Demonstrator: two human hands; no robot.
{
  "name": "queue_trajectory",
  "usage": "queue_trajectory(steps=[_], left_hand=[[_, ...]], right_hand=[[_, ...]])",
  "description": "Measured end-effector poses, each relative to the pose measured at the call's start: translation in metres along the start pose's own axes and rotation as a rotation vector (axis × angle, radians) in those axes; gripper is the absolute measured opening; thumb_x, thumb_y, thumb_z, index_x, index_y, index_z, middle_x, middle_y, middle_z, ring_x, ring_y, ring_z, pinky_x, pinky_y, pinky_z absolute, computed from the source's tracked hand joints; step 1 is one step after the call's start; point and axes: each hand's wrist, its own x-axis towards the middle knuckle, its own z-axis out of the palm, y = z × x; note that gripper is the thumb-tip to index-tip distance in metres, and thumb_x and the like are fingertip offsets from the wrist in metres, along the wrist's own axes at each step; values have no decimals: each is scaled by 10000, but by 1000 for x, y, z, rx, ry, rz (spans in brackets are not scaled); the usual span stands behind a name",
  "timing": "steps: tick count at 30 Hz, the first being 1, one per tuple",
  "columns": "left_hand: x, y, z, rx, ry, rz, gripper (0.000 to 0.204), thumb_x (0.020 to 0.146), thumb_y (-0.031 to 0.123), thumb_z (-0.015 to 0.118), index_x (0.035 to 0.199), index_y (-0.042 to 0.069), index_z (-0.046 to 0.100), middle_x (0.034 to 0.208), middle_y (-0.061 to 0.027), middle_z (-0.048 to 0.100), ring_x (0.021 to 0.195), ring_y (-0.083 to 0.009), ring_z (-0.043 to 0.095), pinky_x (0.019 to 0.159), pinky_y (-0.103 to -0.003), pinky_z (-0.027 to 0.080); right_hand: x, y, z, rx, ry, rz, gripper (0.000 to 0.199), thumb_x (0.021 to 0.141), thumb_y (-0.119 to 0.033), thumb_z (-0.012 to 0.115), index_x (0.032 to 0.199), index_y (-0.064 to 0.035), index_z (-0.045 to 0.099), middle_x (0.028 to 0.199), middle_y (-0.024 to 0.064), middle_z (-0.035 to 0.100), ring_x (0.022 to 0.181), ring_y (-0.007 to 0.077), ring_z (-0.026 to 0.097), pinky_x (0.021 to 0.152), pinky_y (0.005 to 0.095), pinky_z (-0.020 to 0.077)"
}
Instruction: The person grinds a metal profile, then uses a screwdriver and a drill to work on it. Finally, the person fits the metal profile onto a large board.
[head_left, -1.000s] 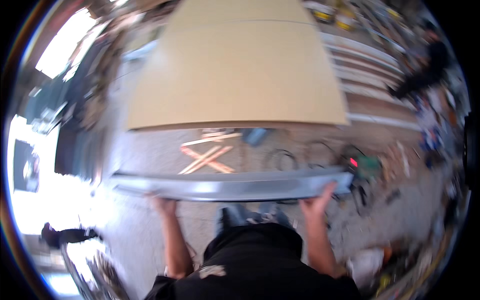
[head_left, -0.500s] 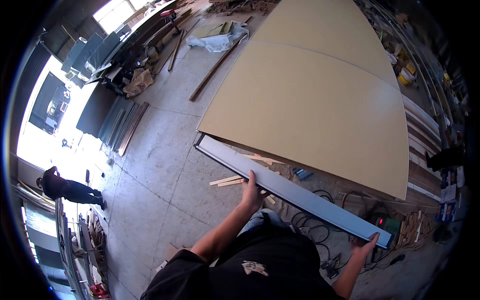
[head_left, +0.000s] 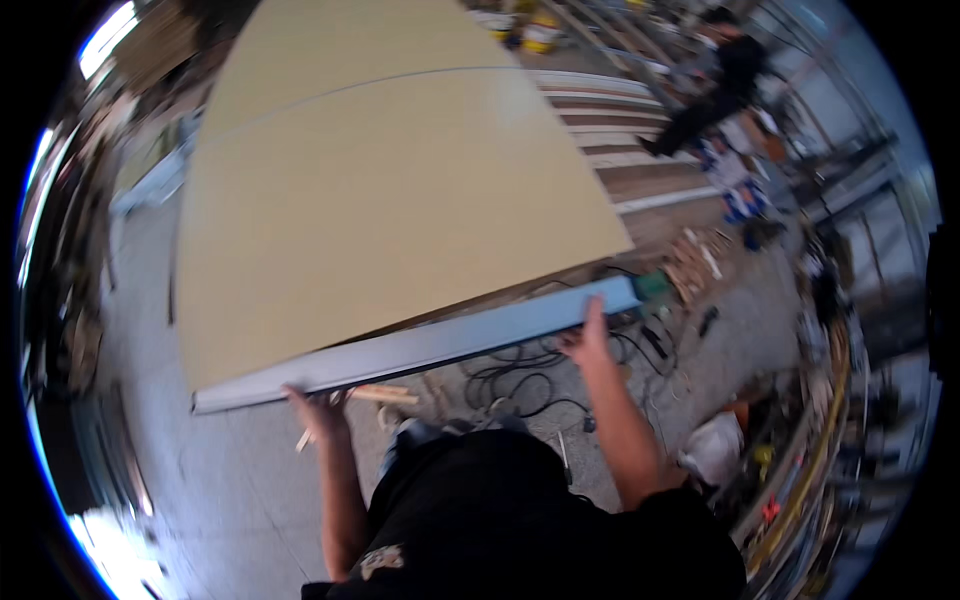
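Observation:
Both hands hold a long, pale metal profile (head_left: 440,342) with a dark lower edge. My left hand (head_left: 318,412) grips it towards its left end, thumb on the top face and fingers underneath. Closer to the other end, my right hand (head_left: 588,338) is closed round the same edge in a similar way. The profile lies along the near edge of a large beige panel (head_left: 390,200), almost parallel to it. A narrow dark gap shows between them towards the right; whether they touch at the left end I cannot tell.
Black cables (head_left: 520,385) coil on the floor beneath the profile, near wood strips (head_left: 380,393). Wood scraps (head_left: 695,262) lie right of the panel, beside long boards (head_left: 640,180). A person (head_left: 725,75) in dark clothes is at the far right. A white bag (head_left: 712,448) lies at right.
The view has swung to the right, and the profile's right end now appears higher than its left. Both hands keep hold of it. It still runs by the panel's near edge.

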Motion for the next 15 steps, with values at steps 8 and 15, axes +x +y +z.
queue_trajectory(steps=[8,15], left_hand=[[12,9,28,-5,55,67,972,1007,821,454,1687,147,287,1711,-172,343,1535,-409,395,1180,-623,433],[14,17,43,49,161,29,925,1024,819,396,1671,160,340,1680,-139,418,1500,-424,442,1159,-658,440]], right_hand=[[15,-4,46,94,-39,6,906,873,-911,588,1370,-153,559,1193,39,617,1014,213,559,856,513,461],[35,7,45,52,92,14,869,896,-941,495,1211,-141,626,968,9,628,839,186,544,718,421,442]])
